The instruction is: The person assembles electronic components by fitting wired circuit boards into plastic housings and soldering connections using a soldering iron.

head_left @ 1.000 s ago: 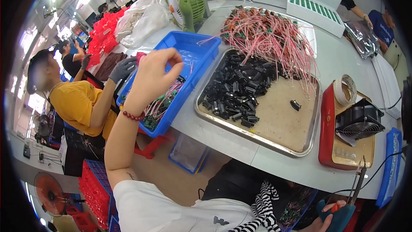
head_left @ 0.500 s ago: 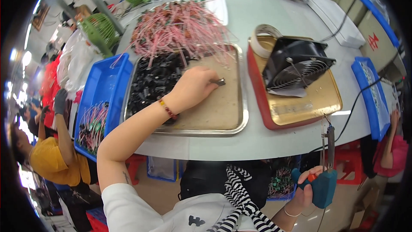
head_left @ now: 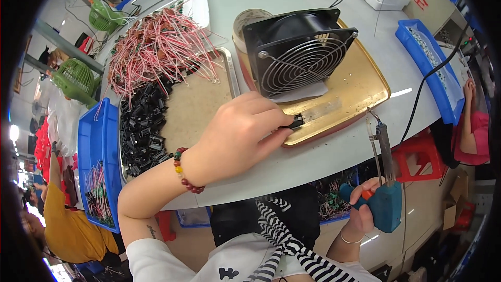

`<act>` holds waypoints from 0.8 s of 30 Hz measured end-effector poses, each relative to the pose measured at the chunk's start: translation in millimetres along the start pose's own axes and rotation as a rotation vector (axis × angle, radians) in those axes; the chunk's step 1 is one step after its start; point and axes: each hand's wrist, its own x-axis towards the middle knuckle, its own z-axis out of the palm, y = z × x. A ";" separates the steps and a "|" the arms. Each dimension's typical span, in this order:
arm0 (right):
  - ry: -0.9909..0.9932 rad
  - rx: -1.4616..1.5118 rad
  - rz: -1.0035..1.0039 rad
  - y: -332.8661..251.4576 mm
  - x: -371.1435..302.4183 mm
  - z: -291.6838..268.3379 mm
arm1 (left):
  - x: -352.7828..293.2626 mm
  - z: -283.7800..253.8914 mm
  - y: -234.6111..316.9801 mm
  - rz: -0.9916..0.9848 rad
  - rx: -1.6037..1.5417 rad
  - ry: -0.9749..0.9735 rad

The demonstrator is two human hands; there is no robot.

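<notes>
My left hand (head_left: 245, 133) pinches a small black plastic part (head_left: 296, 122) between thumb and fingers. It holds the part over the near left corner of a gold tin tray (head_left: 360, 91). On that tray stands a black square fan (head_left: 305, 55) with a wire guard. Low on the right, my right hand (head_left: 361, 214) is closed round the handle of a teal soldering gun (head_left: 389, 206), a finger by its orange trigger. The gun's tip points up, near the tray's front edge. Left of my left hand, a metal tray (head_left: 201, 91) holds a heap of black plastic parts (head_left: 140, 130).
Circuit boards with pink and white wires (head_left: 156, 47) are piled behind the black parts. A blue bin (head_left: 99, 141) with wired boards stands at the left, another blue tray (head_left: 438, 73) at the right. A black cable (head_left: 428, 75) hangs on the right. Other people sit on both sides.
My left hand has moved right with the black part, from the metal tray to the gold tray. The view has shifted to the right. My right hand still holds the soldering gun.
</notes>
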 end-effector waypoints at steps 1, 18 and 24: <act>0.003 -0.001 0.000 -0.2 -0.2 -1.4 | 0.8 2.9 -1.5 -0.004 0.026 -0.034; 0.108 -0.084 -0.002 -0.5 1.1 2.6 | -25.4 -16.4 -9.7 -0.104 0.076 -0.012; 0.076 -0.046 0.005 2.6 -1.9 -6.3 | -77.5 -53.8 -99.9 -0.424 0.535 -0.064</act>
